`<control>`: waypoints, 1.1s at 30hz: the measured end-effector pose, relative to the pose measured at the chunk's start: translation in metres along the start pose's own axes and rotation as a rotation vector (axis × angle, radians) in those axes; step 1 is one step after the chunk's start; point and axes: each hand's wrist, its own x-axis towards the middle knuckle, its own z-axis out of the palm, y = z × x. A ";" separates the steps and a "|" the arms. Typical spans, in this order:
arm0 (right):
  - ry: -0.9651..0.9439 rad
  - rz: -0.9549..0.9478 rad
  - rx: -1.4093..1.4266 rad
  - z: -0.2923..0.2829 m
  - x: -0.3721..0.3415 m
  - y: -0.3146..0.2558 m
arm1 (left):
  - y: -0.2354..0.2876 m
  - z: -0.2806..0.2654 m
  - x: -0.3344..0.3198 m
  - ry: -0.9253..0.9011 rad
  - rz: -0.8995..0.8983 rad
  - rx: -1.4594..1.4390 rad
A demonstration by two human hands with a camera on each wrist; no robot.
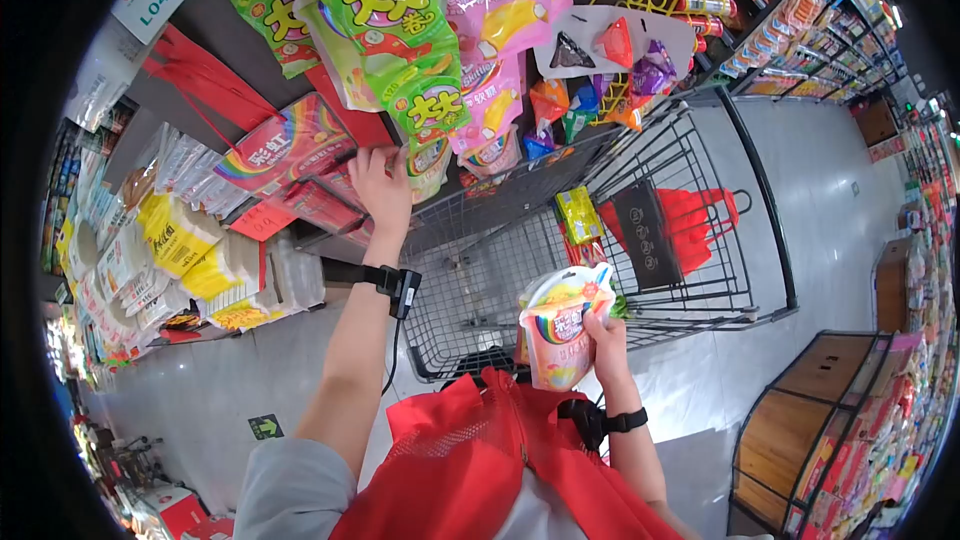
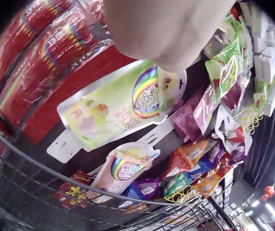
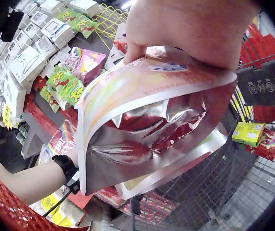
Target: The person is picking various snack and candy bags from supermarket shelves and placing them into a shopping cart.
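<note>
My right hand point(image 1: 610, 345) grips a pink gummy candy pouch point(image 1: 560, 345) with a rainbow logo over the cart. In the right wrist view, the pouch's point(image 3: 152, 125) silvery-red underside faces the camera, and the edge of another pouch shows behind it. My left hand point(image 1: 383, 190) reaches to the shelf with bent fingers, right beside a green candy pouch point(image 1: 430, 166). From the left wrist, that hand point(image 2: 166, 33) overlaps the edge of the green pouch point(image 2: 113, 106), its fingertips hidden; I cannot tell whether they pinch it. Below hangs a pink pouch point(image 2: 123, 168).
A wire shopping cart point(image 1: 480, 280) stands beside the shelf, with a yellow packet point(image 1: 578, 215) and a red cloth point(image 1: 690, 225) at its handle end. Green bags point(image 1: 380, 0) and pink Skittles bags point(image 1: 505, 0) hang above my left hand. Red rainbow packs point(image 1: 290, 150) lie left of it.
</note>
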 end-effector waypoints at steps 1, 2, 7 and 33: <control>0.001 0.000 0.007 0.000 -0.002 0.001 | -0.001 -0.002 -0.007 -0.014 0.001 0.000; 0.010 0.010 0.017 -0.001 0.000 0.002 | -0.003 -0.002 -0.010 0.022 -0.040 -0.191; 0.019 0.029 -0.063 -0.006 0.004 0.009 | 0.001 -0.017 -0.076 -0.134 -0.491 -0.581; 0.358 -0.005 -0.251 -0.128 0.205 0.023 | -0.009 0.281 -0.372 -0.989 -1.208 -0.004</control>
